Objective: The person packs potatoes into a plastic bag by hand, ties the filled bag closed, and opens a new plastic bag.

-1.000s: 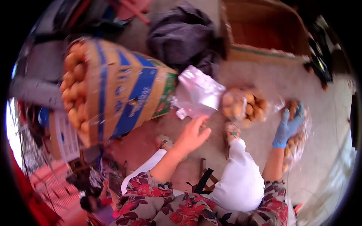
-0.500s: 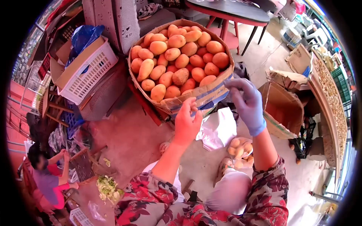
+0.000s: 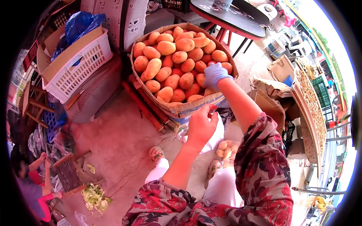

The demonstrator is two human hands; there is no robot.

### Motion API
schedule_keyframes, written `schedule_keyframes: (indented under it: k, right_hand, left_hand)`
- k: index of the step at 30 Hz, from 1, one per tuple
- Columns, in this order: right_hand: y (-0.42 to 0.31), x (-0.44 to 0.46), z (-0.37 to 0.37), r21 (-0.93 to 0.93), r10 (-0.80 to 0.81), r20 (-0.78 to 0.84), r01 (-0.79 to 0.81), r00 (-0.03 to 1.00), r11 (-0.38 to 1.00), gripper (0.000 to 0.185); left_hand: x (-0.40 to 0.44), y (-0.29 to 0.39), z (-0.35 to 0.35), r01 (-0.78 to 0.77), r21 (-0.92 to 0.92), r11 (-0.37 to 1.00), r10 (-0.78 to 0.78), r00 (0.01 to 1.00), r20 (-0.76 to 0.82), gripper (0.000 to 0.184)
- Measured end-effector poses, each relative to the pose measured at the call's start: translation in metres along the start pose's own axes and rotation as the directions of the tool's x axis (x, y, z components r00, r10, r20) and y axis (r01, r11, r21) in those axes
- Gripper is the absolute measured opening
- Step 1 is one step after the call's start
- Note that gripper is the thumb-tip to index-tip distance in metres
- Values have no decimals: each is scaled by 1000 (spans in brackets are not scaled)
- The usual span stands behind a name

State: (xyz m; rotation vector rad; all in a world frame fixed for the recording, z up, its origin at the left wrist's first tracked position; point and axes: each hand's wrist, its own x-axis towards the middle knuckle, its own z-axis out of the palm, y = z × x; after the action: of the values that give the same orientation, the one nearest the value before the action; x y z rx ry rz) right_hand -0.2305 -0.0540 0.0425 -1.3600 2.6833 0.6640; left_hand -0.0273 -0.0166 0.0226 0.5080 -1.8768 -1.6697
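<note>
A cardboard box [image 3: 173, 110] stands before me, heaped with oval, yellow-orange produce that looks like potatoes [image 3: 166, 48] in reddish light. My right hand [image 3: 217, 74], in a thin blue glove, reaches over the box's right side and rests among the potatoes. Its fingertips are hidden, so I cannot make out whether they grip one. Just outside the near rim is my bare left hand [image 3: 203, 126], loosely curled with a gap between thumb and fingers and nothing visible in it. Under it hangs or lies a white plastic bag [image 3: 214, 139], partly covered by my forearm.
By my feet sits a clear bag of similar produce [image 3: 227, 150]. On the left are a white crate [image 3: 85, 58] and leafy scraps [image 3: 94, 197] near another person [image 3: 34, 192]. Torn cardboard boxes [image 3: 271, 107] stand to the right; a round table [image 3: 230, 17] is behind.
My right hand has moved from outside the near rim, up and left into the box among the potatoes. My left hand has shifted slightly down and right. The view has tilted a little.
</note>
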Motion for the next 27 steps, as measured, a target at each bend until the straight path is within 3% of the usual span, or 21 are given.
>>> schedule_keyframes:
  k: [4, 7, 12, 15, 18, 21, 23, 24, 25, 27]
  right_hand:
    - [-35, 4, 5, -15, 285, 89, -285, 954, 958, 51]
    - [-35, 2, -2, 37, 301, 118, -307, 946, 951, 59]
    - [-8, -20, 7, 276, 123, -163, -74, 979, 958, 54]
    - [2, -18, 7, 237, 14, -135, 19, 991, 971, 56]
    - [6, -20, 12, 284, -18, -212, 79, 977, 956, 57]
    - [18, -11, 9, 304, -127, -134, 163, 983, 939, 61]
    - [29, -13, 26, 571, -6, -334, 208, 942, 794, 61]
    - [39, -8, 26, 835, -62, -203, 206, 977, 511, 57]
    - [40, -19, 22, 982, -42, -147, 151, 988, 115, 48]
    - [59, -25, 23, 964, -53, -182, 168, 982, -204, 43]
  left_hand:
    - [-1, 1, 6, 4, -38, 999, -4, 1000, 19, 17]
    - [-1, -3, 5, -16, -9, 1000, 17, 1000, 22, 17]
    - [-2, -2, 4, 8, -22, 1000, -8, 1000, 26, 17]
    - [-3, -1, 6, 28, -46, 999, -26, 999, 39, 16]
    - [-2, -3, 8, -3, -28, 1000, 4, 999, 40, 15]
    - [-1, -4, 10, -2, 14, 1000, 2, 999, 38, 17]
    - [0, -6, 11, 2, 15, 1000, -3, 999, 35, 16]
    - [1, -7, 11, 6, 13, 1000, -7, 1000, 28, 16]
    - [1, -6, 10, 6, 12, 1000, -7, 1000, 20, 15]
    - [0, -2, 9, 3, 9, 1000, -3, 1000, 10, 14]
